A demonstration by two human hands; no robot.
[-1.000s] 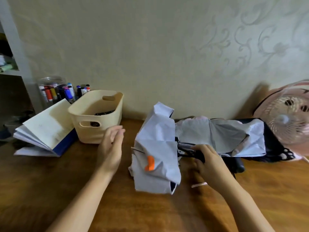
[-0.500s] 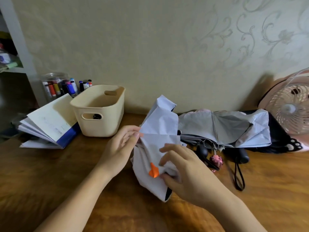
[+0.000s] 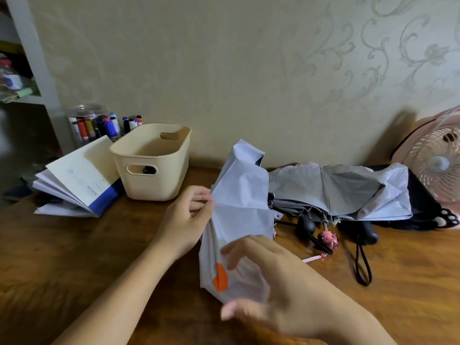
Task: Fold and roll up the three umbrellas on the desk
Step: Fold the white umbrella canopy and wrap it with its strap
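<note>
Item: pale lilac-grey fabric folding umbrella (image 3: 241, 190), canopy loose, held upright over the brown wooden desk (image 3: 74, 257); left hand (image 3: 184, 220) pinches a panel edge; right hand (image 3: 281, 282) blurred, fingers spread, grip indeterminate. Advised: flatten each panel, pleat one way, roll tightly.

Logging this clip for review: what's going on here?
A person is folding a pale umbrella with an orange patch on the desk. The left hand pinches its canopy edge. The right hand curves around the lower canopy, blurred, so its grip is unclear. A grey umbrella and a black umbrella lie loose behind, not yet rolled.
</note>
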